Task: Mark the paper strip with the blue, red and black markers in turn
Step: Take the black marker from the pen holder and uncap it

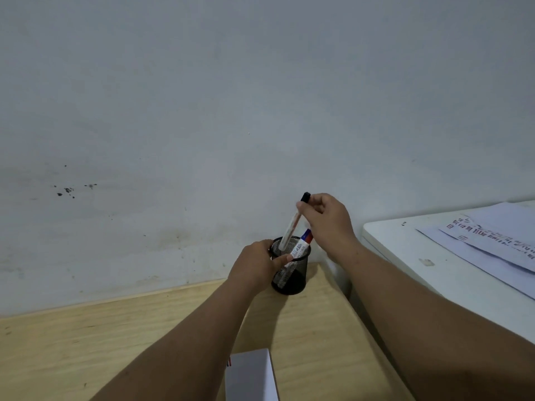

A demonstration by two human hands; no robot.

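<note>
Head view, right hand: the right hand (327, 218) is pinching a black-capped marker (292, 224) by its top end, fingers closed around the part just under the cap, the barrel tilting with its lower tip at the mouth of the mesh pen cup (289, 273). I cannot tell whether it is going in or coming out.

Head view, left hand: the left hand (257, 264) is wrapping the cup from its 9 o'clock side, thumb lying across the rim, probably to keep the light cup from tipping or sliding while the marker passes its mouth.

Head view, other marker: a second marker (302, 244) with a blue-and-red printed band is standing in the cup, leaning toward 1 o'clock; its print is too small to read.

Head view, cup position: the cup is sitting at the far corner of the wooden worktop (115, 342), close against the wall (260, 82).

Head view, paper strip: no strip is clearly showing; a white box or pad (250, 374) is lying at 6 o'clock from the cup, near the bottom edge.

Head view, writing: printed sheets (492, 238) are lying on a white table (434, 273) at 3 o'clock, their red and dark lines upside down and illegible.

Head view, stage: judging by the black cap, this looks like the black marker's turn.
</note>
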